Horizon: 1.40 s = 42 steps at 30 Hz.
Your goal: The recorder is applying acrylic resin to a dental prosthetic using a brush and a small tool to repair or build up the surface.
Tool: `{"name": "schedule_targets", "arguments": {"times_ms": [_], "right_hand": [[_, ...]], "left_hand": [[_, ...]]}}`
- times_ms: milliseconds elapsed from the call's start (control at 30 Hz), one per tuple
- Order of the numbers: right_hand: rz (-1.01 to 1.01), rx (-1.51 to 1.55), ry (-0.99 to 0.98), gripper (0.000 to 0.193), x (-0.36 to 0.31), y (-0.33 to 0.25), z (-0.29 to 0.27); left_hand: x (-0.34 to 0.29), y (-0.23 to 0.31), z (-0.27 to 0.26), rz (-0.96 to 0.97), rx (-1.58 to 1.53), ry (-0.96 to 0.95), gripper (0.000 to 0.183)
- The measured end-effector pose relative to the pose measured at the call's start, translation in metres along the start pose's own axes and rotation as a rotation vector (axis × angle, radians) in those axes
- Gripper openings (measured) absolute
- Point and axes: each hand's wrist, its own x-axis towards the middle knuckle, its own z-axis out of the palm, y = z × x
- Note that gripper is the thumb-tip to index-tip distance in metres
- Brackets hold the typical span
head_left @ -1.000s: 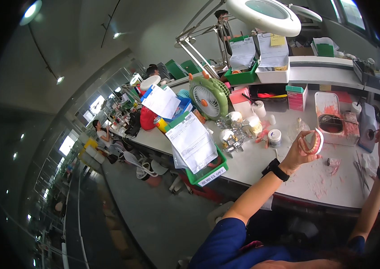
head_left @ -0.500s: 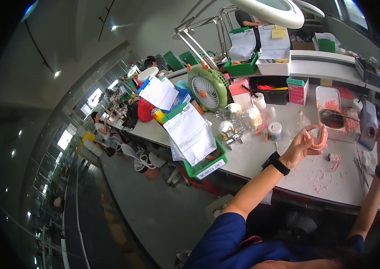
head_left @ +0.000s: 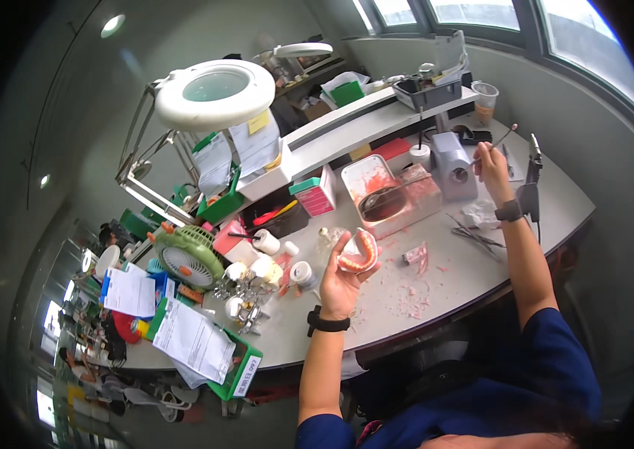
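Observation:
My left hand (head_left: 339,290) is closed around a denture model (head_left: 359,253), with a row of teeth set in pink wax on a pale base. It is held up above the desk, teeth side in view. My right hand (head_left: 490,166) is raised at the right, fingers pinched on a thin tool (head_left: 506,135) whose small tip points up and away. Just left of that hand stands a grey box-shaped device (head_left: 451,161) with a round dark opening. Between the hands, a white tray (head_left: 350,173) smeared with pink holds a dark oval pan (head_left: 383,203).
Pink wax scraps (head_left: 409,299) and a small wax-covered piece (head_left: 414,254) lie on the desk. Metal instruments (head_left: 475,238) rest beside crumpled plastic (head_left: 481,215). Metal articulators (head_left: 246,314), a white jar (head_left: 302,274), a green fan (head_left: 186,257) and a magnifier lamp (head_left: 216,93) stand leftward.
My view has swung to the right, so the desk items sit further left and the window shows. Both hands keep their holds; the denture model's teeth now face me more.

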Motion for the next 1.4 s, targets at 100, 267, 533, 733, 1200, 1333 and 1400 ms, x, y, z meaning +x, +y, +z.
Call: {"name": "schedule_targets", "arguments": {"times_ms": [100,267,533,733,1200,1333,1400], "right_hand": [[-0.075,-0.217,0.052,0.037,-0.01,-0.022,-0.002],[-0.154,-0.423,-0.003,0.023,-0.012,-0.015,-0.001],[-0.084,-0.648,-0.149,0.023,-0.014,-0.021,0.002],[-0.078,-0.63,-0.153,0.023,-0.013,-0.017,0.001],[-0.124,-0.614,-0.082,0.022,-0.011,-0.007,0.005],[-0.138,-0.649,-0.085,0.023,-0.011,-0.009,0.005],[-0.126,-0.671,-0.104,0.023,-0.013,-0.017,0.005]], "left_hand": [[0.002,-0.005,0.002,-0.01,-0.001,-0.052,0.057],[0.003,-0.005,0.005,-0.005,0.022,-0.087,0.065],[0.002,-0.003,0.013,0.045,0.12,-0.073,0.09],[0.004,-0.009,0.007,0.132,0.291,0.003,0.101],[0.002,-0.017,-0.007,0.256,0.646,-0.08,0.09],[0.005,-0.018,-0.001,0.343,0.753,-0.122,0.078],[0.006,-0.017,-0.001,0.37,0.796,-0.128,0.078]]}}
